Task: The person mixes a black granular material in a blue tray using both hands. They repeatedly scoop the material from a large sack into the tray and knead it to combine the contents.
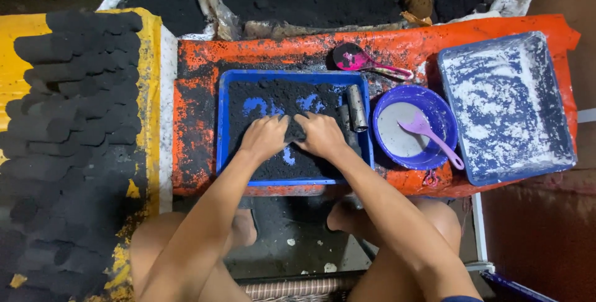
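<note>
Head view shows the left hand [266, 137] and right hand [321, 134] side by side, fingers clenched around a dark lump of black powder [273, 165] inside the blue tray [222, 122], where hard squeezing could crumble it or spill powder over the rim.

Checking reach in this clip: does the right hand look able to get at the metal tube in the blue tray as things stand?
Probably yes. The right hand lies on the black powder in the blue tray, and the metal tube leans at the same tray's right wall beside it, with nothing lying between them.
</note>
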